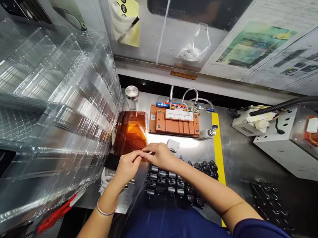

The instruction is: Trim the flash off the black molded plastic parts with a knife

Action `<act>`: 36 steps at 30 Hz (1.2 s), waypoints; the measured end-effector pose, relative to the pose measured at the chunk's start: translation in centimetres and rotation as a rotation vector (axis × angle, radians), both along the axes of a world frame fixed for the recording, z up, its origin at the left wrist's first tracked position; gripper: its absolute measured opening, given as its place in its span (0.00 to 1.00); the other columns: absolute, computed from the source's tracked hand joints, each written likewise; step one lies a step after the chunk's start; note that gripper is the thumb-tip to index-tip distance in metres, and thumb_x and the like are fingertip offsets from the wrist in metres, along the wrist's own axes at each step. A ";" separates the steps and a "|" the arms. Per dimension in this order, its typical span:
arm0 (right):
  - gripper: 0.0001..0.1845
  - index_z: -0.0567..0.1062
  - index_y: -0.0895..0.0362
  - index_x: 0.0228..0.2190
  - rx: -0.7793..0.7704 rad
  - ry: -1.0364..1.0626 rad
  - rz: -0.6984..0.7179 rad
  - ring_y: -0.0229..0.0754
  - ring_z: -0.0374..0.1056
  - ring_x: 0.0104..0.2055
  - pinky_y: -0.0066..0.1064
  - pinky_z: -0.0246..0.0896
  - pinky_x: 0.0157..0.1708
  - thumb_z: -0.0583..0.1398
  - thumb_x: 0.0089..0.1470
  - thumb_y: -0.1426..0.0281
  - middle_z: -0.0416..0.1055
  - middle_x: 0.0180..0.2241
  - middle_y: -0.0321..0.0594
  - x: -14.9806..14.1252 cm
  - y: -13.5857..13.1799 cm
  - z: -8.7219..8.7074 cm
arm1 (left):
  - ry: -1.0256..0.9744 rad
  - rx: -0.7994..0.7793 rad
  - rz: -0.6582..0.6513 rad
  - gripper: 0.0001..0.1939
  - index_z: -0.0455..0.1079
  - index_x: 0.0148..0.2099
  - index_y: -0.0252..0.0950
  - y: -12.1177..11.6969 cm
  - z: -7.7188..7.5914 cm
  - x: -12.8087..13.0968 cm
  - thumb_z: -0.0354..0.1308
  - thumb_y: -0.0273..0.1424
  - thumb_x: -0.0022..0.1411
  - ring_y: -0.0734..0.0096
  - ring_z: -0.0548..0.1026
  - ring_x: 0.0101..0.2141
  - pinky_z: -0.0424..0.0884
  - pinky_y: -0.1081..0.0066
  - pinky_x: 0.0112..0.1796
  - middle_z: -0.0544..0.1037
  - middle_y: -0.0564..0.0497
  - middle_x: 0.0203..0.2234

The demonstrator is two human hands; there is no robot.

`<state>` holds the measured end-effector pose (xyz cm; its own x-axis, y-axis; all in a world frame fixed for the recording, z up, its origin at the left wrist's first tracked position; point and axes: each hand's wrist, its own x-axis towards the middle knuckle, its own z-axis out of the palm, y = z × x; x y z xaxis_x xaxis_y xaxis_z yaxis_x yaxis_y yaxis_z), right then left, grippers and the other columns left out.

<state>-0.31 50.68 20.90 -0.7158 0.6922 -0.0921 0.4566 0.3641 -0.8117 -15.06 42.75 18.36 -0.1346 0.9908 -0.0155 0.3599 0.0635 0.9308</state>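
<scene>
My left hand (128,166) and my right hand (160,156) meet at the fingertips, both closed in a pinch. Whatever lies between the fingers is too small or hidden to make out. Just beyond them is a glossy, see-through amber sheet-like piece (131,132), its near edge at my fingers. Under my right wrist, several black moulded parts (170,184) lie in rows on the metal bench. A small crumpled whitish piece (173,145) rests beside my right hand.
Stacked clear plastic trays (80,102) rise at the left. Behind my hands stand a lidded glass jar (132,97) and a brown fixture (177,122) with hoses. Yellow tape (218,146) runs along the bench; a grey machine (291,144) and more black parts (271,202) are at the right.
</scene>
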 end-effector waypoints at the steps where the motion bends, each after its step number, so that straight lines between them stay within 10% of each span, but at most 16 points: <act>1: 0.10 0.80 0.59 0.35 -0.024 0.005 0.031 0.37 0.72 0.33 0.26 0.64 0.34 0.59 0.56 0.69 0.78 0.32 0.42 0.3 0.3 0.5 | -0.006 0.003 -0.031 0.11 0.77 0.36 0.35 0.1 0.1 0.0 0.53 0.30 0.58 0.69 0.79 0.31 0.73 0.72 0.37 0.82 0.49 0.30; 13: 0.13 0.80 0.60 0.35 -0.125 -0.082 0.239 0.35 0.70 0.30 0.23 0.59 0.31 0.56 0.55 0.77 0.79 0.31 0.40 1.1 2.3 3.1 | -0.063 -0.042 -0.106 0.11 0.78 0.38 0.35 0.3 0.5 -0.2 0.55 0.32 0.60 0.68 0.79 0.32 0.74 0.72 0.37 0.82 0.48 0.32; 20: 0.09 0.78 0.59 0.21 -0.015 -0.225 0.053 0.34 0.65 0.22 0.24 0.53 0.25 0.58 0.46 0.77 0.74 0.20 0.36 0.2 1.2 2.4 | -0.015 0.122 -0.031 0.10 0.78 0.37 0.36 -0.5 -0.5 1.0 0.55 0.30 0.59 0.67 0.80 0.33 0.75 0.70 0.39 0.82 0.47 0.33; 23: 0.06 0.74 0.58 0.16 -0.182 -0.092 -0.213 0.34 0.66 0.21 0.24 0.55 0.24 0.60 0.40 0.76 0.72 0.17 0.34 0.8 1.6 0.4 | -0.073 -0.045 0.160 0.09 0.76 0.33 0.37 -0.7 -1.5 1.0 0.58 0.35 0.55 0.67 0.79 0.31 0.75 0.70 0.37 0.82 0.47 0.30; 32: 0.13 0.71 0.57 0.21 -0.249 0.114 -0.813 0.39 0.70 0.19 0.29 0.67 0.21 0.59 0.41 0.59 0.73 0.18 0.40 14.7 3.5 0.4 | -0.013 -0.450 0.657 0.12 0.63 0.29 0.35 0.6 -7.8 -4.0 0.50 0.38 0.57 0.74 0.70 0.14 0.65 0.77 0.15 0.71 0.53 0.16; 36: 0.12 0.74 0.58 0.22 -0.020 -0.008 -0.715 0.39 0.70 0.22 0.29 0.65 0.23 0.58 0.44 0.61 0.74 0.19 0.40 18.4 1.8 2.5 | 0.165 -0.578 0.622 0.07 0.64 0.29 0.34 1.0 -7.7 -4.6 0.51 0.32 0.57 0.65 0.75 0.20 0.71 0.69 0.21 0.74 0.48 0.18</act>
